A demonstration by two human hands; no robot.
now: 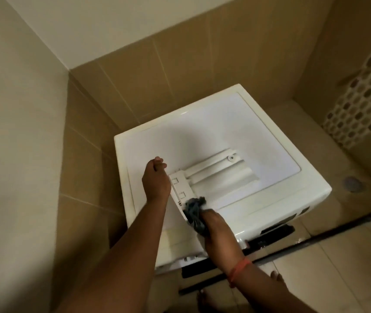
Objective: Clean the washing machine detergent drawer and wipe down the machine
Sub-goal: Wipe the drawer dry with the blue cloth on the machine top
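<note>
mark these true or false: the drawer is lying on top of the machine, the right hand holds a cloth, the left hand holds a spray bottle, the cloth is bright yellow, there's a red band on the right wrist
1. The detergent drawer lies on top of the washing machine. True.
2. The right hand grips a cloth. True.
3. The left hand holds a spray bottle. False: no bottle shows; the hand is at the drawer's left end.
4. The cloth is bright yellow. False: it is dark grey-blue.
5. A red band sits on the right wrist. True.
</note>
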